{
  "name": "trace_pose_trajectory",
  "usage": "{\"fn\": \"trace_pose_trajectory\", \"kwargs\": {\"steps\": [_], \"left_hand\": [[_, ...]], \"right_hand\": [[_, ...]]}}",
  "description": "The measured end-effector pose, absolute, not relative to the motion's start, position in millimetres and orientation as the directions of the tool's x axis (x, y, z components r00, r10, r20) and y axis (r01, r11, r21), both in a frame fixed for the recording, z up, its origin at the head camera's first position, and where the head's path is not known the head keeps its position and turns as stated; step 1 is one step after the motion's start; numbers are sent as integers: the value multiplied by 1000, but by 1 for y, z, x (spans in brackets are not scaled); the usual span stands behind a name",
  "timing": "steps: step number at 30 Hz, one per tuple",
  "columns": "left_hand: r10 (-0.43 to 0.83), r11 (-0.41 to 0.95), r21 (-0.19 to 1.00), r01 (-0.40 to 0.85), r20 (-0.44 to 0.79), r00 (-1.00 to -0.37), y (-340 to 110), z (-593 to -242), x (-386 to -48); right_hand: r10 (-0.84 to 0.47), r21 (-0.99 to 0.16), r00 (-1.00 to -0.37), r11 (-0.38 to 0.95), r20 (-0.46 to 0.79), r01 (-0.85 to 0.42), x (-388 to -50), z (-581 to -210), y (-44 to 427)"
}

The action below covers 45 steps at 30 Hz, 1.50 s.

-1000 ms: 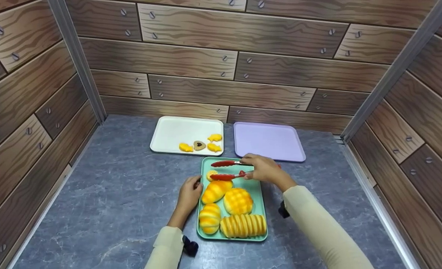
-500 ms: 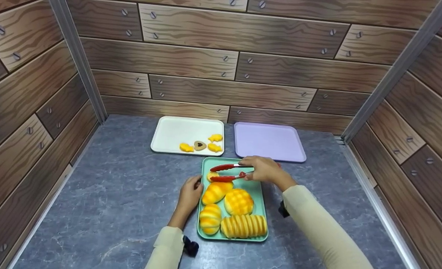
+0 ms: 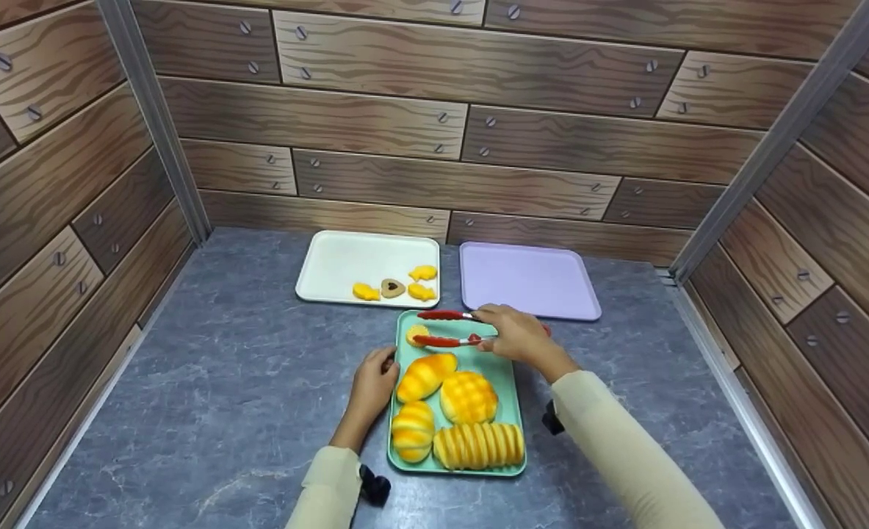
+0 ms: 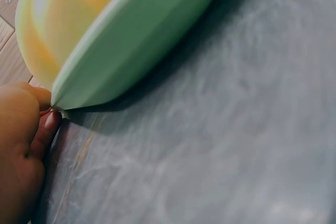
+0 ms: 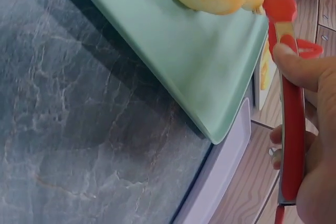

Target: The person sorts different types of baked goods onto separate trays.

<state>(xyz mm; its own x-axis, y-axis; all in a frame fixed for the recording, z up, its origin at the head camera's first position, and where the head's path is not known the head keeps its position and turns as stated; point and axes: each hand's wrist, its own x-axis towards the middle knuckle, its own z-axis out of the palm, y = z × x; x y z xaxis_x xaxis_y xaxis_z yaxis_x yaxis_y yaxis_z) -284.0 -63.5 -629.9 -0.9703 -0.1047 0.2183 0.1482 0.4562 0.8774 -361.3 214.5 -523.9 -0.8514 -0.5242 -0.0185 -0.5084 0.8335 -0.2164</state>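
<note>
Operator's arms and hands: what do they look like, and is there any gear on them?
Plain pale cream long sleeves on both arms, left sleeve and right sleeve. Left hand and right hand ungloved. One small black device at each cuff: left device, right device. No cables visible.

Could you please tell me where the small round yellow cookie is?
In the head view, the cookie lies on the green rectangular tray, near its far left corner, beside the red-tipped metal tongs.
</note>
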Motion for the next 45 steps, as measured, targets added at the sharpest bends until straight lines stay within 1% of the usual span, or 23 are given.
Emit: {"fn": "trace_pose_trajectory", "kwargs": {"steps": [3,11,15,19,27,33,38,45], "left_hand": [[-105,456,877,151,222,-969,-64,-631,-285],[-106,442,881,167,236,-966,-63,-630,-284],[-110,442,880,171,243,-964,-63,-629,-283],[-112,445,879,172,245,-963,-63,-629,-283],[-103,436,882,177,245,-964,-64,-630,-283],[-107,446,878,173,245,-964,-64,-632,-285],[-116,444,880,167,242,-963,-64,-633,-285],[-114,458,869,188,268,-957,-64,-634,-284]], "right_hand": [[-514,-231,-857,836,-17,-497,-361,-527,214],[-492,-254,-865,852,-95,-457,-362,-530,213],[-489,-254,-866,856,-108,-451,-363,-532,212],[-500,-258,-862,846,-81,-467,-361,-534,213],[-503,-328,-863,821,-31,-467,-358,-537,214],[-473,-367,-881,824,-25,-432,-359,-541,214],[-457,-408,-889,809,17,-424,-361,-545,211],[-397,-501,-915,779,73,-377,-367,-546,196]]}}
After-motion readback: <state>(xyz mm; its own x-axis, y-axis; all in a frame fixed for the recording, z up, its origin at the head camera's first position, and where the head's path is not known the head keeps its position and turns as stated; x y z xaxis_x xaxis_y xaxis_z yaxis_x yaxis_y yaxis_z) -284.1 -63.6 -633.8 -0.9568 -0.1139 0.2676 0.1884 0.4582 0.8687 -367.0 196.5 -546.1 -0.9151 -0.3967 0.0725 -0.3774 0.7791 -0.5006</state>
